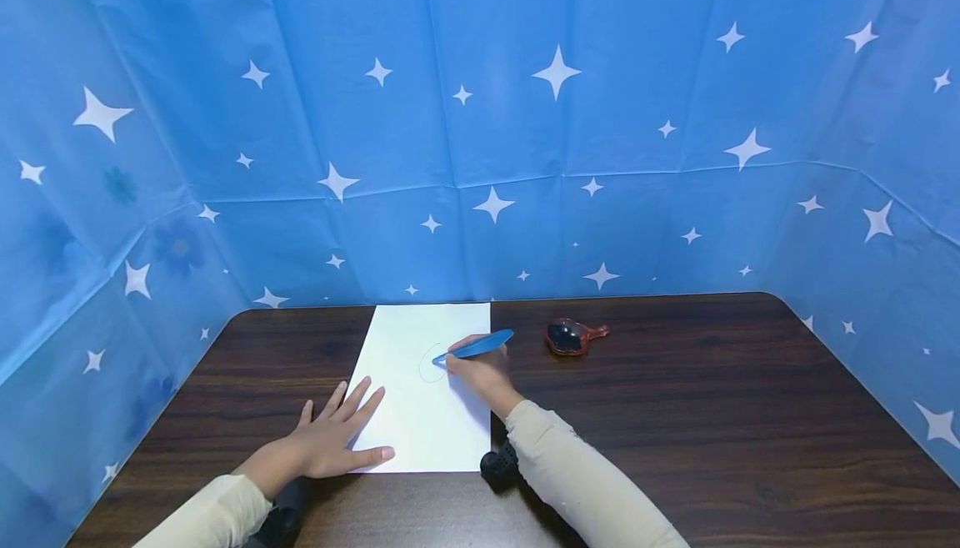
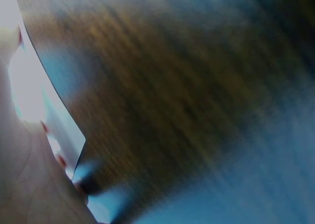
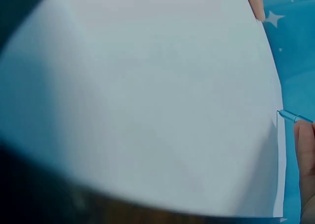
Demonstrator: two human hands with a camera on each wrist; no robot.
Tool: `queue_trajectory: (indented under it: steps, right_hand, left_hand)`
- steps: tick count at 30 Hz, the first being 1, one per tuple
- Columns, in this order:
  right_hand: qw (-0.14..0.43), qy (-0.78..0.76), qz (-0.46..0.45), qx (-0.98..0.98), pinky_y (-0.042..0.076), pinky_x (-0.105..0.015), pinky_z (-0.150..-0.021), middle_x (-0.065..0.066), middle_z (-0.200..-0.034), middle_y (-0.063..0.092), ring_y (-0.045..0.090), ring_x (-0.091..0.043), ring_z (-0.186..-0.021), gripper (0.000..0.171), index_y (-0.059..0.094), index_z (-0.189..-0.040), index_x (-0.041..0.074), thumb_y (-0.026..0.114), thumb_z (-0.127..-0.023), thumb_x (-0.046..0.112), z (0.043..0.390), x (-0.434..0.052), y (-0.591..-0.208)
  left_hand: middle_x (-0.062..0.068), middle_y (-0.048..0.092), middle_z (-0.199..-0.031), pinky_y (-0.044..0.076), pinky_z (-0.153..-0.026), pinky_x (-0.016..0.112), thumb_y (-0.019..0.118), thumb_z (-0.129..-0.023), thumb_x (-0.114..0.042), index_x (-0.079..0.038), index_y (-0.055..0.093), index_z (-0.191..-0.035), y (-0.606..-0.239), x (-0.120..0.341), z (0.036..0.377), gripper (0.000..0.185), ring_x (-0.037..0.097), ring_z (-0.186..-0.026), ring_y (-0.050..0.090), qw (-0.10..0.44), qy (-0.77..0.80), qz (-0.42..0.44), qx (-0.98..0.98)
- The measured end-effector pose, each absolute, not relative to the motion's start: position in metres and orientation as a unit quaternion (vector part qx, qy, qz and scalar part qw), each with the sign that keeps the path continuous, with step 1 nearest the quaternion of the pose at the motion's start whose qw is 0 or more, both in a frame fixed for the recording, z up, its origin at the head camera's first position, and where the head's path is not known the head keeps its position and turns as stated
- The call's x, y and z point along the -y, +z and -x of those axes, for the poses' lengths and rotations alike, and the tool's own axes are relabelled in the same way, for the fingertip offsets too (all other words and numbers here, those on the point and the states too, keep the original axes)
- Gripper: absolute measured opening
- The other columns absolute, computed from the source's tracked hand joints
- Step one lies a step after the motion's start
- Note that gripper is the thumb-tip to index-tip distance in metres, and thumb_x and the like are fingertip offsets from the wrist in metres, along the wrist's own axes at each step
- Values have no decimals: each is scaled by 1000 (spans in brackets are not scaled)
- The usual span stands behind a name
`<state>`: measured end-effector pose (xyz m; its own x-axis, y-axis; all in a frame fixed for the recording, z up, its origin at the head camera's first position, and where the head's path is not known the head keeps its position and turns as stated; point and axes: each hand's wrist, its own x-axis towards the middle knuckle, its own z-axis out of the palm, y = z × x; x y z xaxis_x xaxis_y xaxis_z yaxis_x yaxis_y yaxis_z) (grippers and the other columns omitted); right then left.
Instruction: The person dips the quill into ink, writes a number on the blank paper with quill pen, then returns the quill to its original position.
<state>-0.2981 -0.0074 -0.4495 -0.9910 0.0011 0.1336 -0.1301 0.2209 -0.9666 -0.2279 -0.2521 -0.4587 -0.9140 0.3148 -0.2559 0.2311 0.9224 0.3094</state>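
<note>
A white sheet of paper (image 1: 423, 389) lies on the dark wooden table (image 1: 675, 414). My right hand (image 1: 480, 373) grips a blue pen (image 1: 474, 348) with its tip on the paper, beside a faint curved line. My left hand (image 1: 333, 439) lies flat with straight fingers spread on the sheet's near left corner. In the right wrist view the paper (image 3: 147, 101) fills the frame and the pen tip (image 3: 290, 116) shows at the right edge. The left wrist view is blurred, showing the paper's edge (image 2: 59, 111) and the table (image 2: 162, 101).
A small dark red object (image 1: 572, 336) with a short handle lies on the table to the right of the paper. Blue star-patterned sheeting (image 1: 480, 114) walls in the table at the back and both sides.
</note>
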Motion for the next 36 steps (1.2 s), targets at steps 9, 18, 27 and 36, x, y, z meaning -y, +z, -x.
queue_trajectory:
  steps: [9, 18, 27, 36]
  right_hand:
    - [32, 625, -46, 778, 55, -27, -63, -3, -73, 71, 67, -12, -64, 6, 72, -84, 7, 74, -79, 8, 295, 13, -451]
    - [34, 617, -89, 782, 53, -25, -63, -1, -73, 71, 66, -10, -64, 6, 73, -86, 5, 73, -81, 8, 293, 13, -452]
    - [20, 623, -108, 774, 52, -25, -61, -5, -73, 71, 63, -8, -61, 9, 73, -87, 0, 73, -79, 4, 291, 13, -449]
    - [8, 620, -83, 780, 52, -24, -60, -4, -71, 71, 63, -8, -60, 6, 73, -85, 3, 74, -79, 6, 291, 14, -449]
  left_hand:
    - [8, -1, -162, -8, -100, 76, 45, -79, -80, -21, 17, -155, -458, 252, 228, 99, 41, -145, -6, 157, 137, -136, -968]
    - [8, -1, -162, -7, -100, 76, 45, -79, -80, -21, 17, -155, -457, 251, 228, 99, 41, -146, -6, 157, 138, -137, -968]
    - [7, -1, -162, -7, -100, 76, 44, -79, -81, -22, 17, -155, -458, 251, 228, 100, 41, -146, -5, 154, 132, -137, -970]
    - [7, 0, -162, -7, -100, 76, 44, -79, -81, -22, 17, -155, -458, 252, 229, 99, 41, -146, -5, 154, 129, -137, -970]
